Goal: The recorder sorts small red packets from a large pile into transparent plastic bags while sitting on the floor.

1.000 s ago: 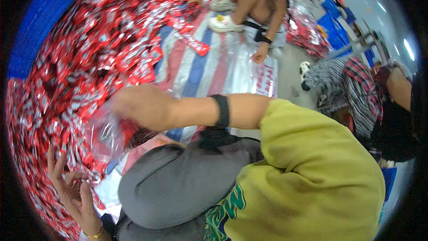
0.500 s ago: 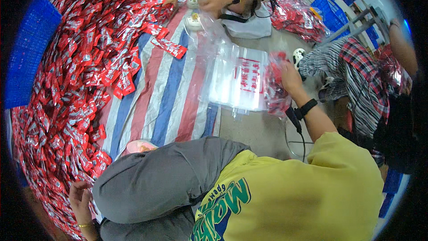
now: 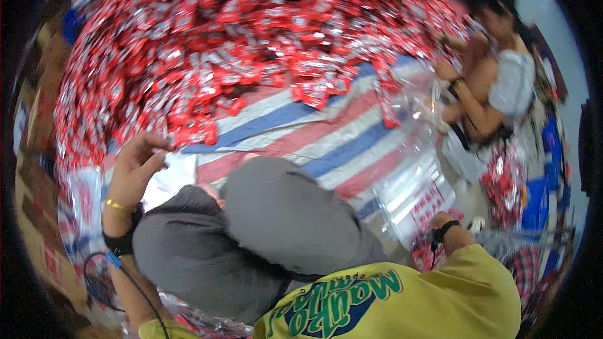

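Observation:
My left hand (image 3: 137, 166) is raised beside my bent left knee, at the edge of a large heap of small red-and-silver packets (image 3: 207, 63). Its fingers are loosely curved, with the thumb apart and nothing visible between them. Just beyond it is a white sheet or bag (image 3: 173, 179), partly hidden by my leg. My right hand (image 3: 441, 220) is low on the right, at the near edge of a stack of clear plastic bags (image 3: 411, 198) with red print. Some red packets lie just below that hand. Blur hides its fingers, so their grip is unclear.
A striped tarp (image 3: 301, 135) lies under the heap and in front of my knees. At the far right a person (image 3: 487, 81) sits reaching to the packets, with clear plastic before them. Filled clear bags (image 3: 502, 182) and blue crates (image 3: 536, 204) stand right. Cardboard boxes (image 3: 53, 257) line the left.
The view has swung left, so the heap now spans the top. My left hand has come up from beside my leg to the heap's edge. My right hand stays by the clear bags.

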